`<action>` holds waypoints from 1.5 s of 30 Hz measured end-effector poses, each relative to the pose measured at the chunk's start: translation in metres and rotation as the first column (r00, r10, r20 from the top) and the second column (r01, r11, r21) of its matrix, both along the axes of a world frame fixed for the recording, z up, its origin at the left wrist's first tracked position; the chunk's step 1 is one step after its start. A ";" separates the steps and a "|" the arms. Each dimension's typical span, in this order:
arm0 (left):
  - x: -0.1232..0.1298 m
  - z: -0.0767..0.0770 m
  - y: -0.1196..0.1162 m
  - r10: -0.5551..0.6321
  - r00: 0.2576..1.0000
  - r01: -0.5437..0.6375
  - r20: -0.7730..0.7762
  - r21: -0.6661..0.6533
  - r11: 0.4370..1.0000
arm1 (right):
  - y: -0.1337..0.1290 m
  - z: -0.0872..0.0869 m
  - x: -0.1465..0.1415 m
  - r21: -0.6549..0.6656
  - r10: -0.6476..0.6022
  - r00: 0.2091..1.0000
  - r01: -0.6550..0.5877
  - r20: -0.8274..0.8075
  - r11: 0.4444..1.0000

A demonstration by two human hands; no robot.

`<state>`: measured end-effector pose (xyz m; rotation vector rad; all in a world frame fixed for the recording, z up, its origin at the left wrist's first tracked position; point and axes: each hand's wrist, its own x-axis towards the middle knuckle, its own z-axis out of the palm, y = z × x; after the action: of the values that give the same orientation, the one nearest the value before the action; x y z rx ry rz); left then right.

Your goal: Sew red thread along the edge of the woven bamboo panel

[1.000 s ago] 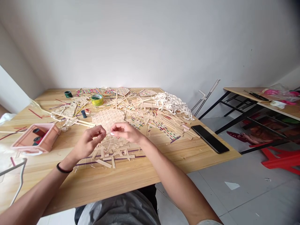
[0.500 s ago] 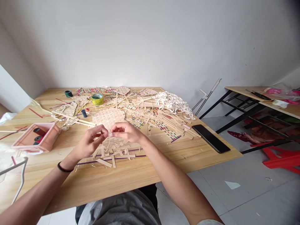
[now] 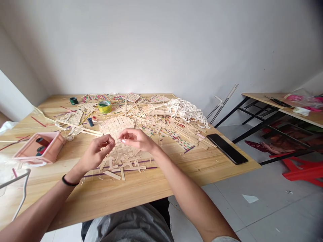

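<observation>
Right of the black smartphone (image 3: 227, 149) is a red plastic stool (image 3: 292, 174); behind the smartphone and rightward, a black-legged wooden side table (image 3: 316, 118); nearer than the smartphone, a white scrap (image 3: 250, 198) on the tiled floor (image 3: 272, 205).

No legible text or numbers.

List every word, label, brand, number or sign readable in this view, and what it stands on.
No readable text.
Yellow-green round roll of adhesive tape: marks that may be print, too small and blurred to read.
Black flat rectangular phone: dark screen, no text visible.
</observation>
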<state>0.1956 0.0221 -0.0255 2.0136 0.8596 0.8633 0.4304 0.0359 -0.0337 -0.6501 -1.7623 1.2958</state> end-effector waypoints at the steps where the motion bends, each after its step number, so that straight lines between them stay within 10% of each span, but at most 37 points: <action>1: 0.000 0.000 0.000 0.004 1.000 -0.004 -0.005 -0.001 1.000 | -0.001 0.001 0.000 0.009 0.007 1.000 -0.007 0.010 1.000; 18: 0.002 0.003 -0.002 -0.001 0.998 0.004 -0.062 0.048 0.999 | 0.004 0.002 0.003 0.021 -0.186 0.981 0.188 -0.062 0.982; 27: 0.003 0.004 -0.001 0.026 0.997 -0.022 -0.067 0.059 0.998 | 0.013 0.012 0.027 -0.085 -0.498 0.820 0.496 -0.283 0.864; 34: 0.001 0.003 0.002 -0.017 0.973 0.043 0.231 -0.109 0.993 | 0.013 0.003 0.025 0.158 -0.429 0.902 0.417 0.053 0.895; 39: 0.004 0.006 -0.001 -0.093 0.900 0.252 0.425 -0.334 0.908 | 0.010 -0.007 0.014 0.325 -0.401 0.810 0.276 0.428 0.905; 45: 0.004 0.000 0.000 -0.027 0.903 0.174 0.429 -0.307 0.936 | 0.014 -0.010 0.015 0.308 -0.429 0.805 0.321 0.410 0.896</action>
<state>0.1995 0.0225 -0.0255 1.4825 0.6003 0.9673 0.4457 0.0504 -0.0433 -1.1917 -1.9868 0.6787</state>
